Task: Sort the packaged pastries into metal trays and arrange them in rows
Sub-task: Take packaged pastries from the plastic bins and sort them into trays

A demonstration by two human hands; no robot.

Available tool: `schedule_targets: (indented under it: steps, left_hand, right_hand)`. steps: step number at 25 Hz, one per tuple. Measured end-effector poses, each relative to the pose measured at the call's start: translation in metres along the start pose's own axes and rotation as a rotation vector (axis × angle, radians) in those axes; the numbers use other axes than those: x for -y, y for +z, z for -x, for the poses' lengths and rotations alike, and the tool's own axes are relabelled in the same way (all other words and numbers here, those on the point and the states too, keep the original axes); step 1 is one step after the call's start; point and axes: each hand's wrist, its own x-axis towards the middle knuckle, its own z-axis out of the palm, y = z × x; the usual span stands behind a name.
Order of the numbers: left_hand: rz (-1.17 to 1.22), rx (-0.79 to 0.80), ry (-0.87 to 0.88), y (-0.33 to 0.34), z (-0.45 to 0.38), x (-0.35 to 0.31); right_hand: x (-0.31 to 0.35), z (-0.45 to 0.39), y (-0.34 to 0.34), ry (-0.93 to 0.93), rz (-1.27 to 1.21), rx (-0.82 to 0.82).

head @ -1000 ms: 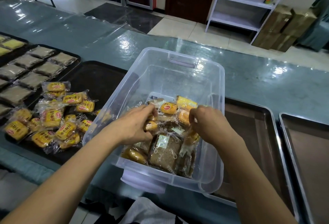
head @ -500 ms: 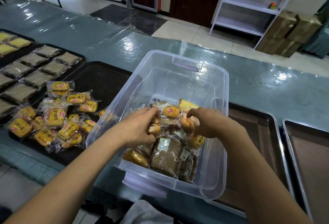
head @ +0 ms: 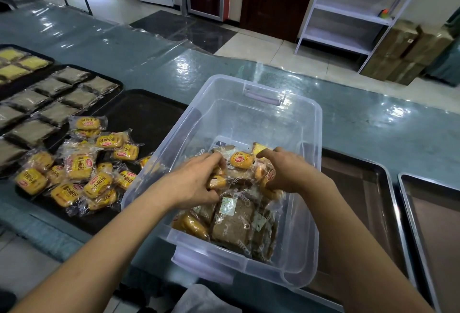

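At the far left edge of the counter (head: 373,136), your dark tray of brown square cakes (head: 47,108) already lies in rows. Just right of it, the black tray (head: 149,113) holds the yellow bun packets (head: 79,165) in a loose heap, their long axes pointing every way, not yet in rows.

Your left hand (head: 191,183) is down in the clear plastic bin (head: 249,118), fingers curled round a small golden bun packet (head: 216,183) near the bin's middle. That hand is the nearer one to the black tray, which lies to its left over the bin's left wall; judging by this, the carry goes leftward.

Between your hands one yellow bun packet (head: 241,160) lies free, label up, its long axis running roughly across the bin. In the bin's near part the brown cake packets (head: 234,223) lie flat, long axes running toward you.

Your right hand (head: 286,173) grasps another yellow-and-red packet (head: 268,175) against the heap, forefinger stretched forward.

Right of the bin, the two metal trays (head: 388,188) hold nothing that shows.
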Motion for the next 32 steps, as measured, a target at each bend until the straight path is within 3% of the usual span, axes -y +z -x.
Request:
schedule_targets:
  steps: [5, 13, 17, 20, 24, 32]
  left_hand:
    - [0.01, -0.006, -0.006, -0.001, 0.002, 0.002]
    - [-0.01, -0.019, -0.017, -0.001, 0.003, 0.004]
    - [-0.013, -0.063, 0.001, -0.001, 0.005, 0.004]
    - [-0.004, -0.089, 0.013, -0.003, 0.007, 0.004]
    - [0.012, -0.105, 0.023, -0.008, 0.012, 0.002]
    - [0.018, -0.237, 0.101, -0.017, 0.016, -0.01]
  right_hand:
    - [-0.001, -0.008, 0.012, 0.043, -0.031, 0.096]
    - [0.001, -0.006, 0.018, 0.058, -0.153, 0.02]
    - [0.003, 0.004, 0.019, 0.064, -0.082, -0.02]
    - [0.01, 0.014, 0.024, 0.041, 0.023, -0.099]
    - [0.017, 0.025, 0.026, 0.02, -0.14, -0.15]
    - [0.024, 0.054, 0.015, -0.032, -0.217, -0.546]
